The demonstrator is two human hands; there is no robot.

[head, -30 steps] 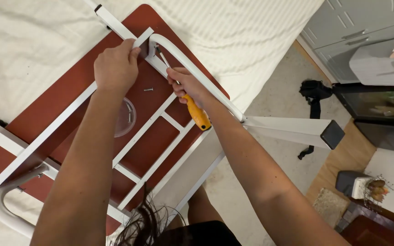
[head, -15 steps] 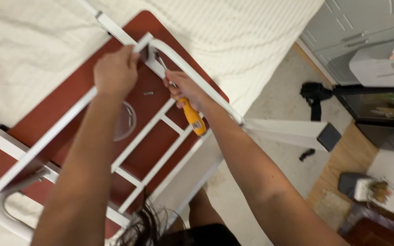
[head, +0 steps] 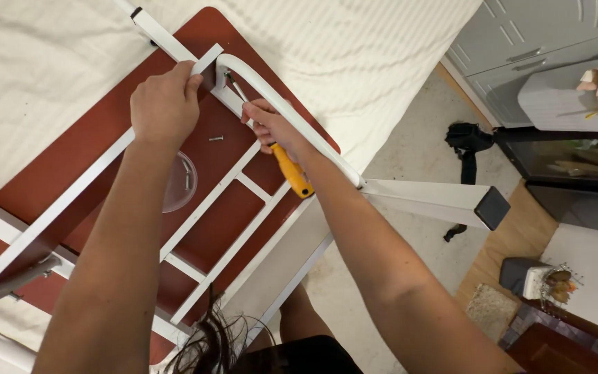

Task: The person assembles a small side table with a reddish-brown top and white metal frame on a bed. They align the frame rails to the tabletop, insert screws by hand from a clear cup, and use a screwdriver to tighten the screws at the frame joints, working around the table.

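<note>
The left hand (head: pixel 166 104) is closed over the flat white bar (head: pixel 91 173) of a white metal frame that lies on a reddish-brown board (head: pixel 105 118), fingers curled at the corner joint. Just beside it, the right hand (head: pixel 271 128) grips a yellow-handled screwdriver (head: pixel 286 166), its shaft angled up into the joint where the curved white tube (head: pixel 292 118) meets the bar. A loose screw (head: pixel 216 138) lies on the board between the hands.

Orange-handled screwdriver (head: pixel 291 170), white frame (head: pixel 70 201)
</note>
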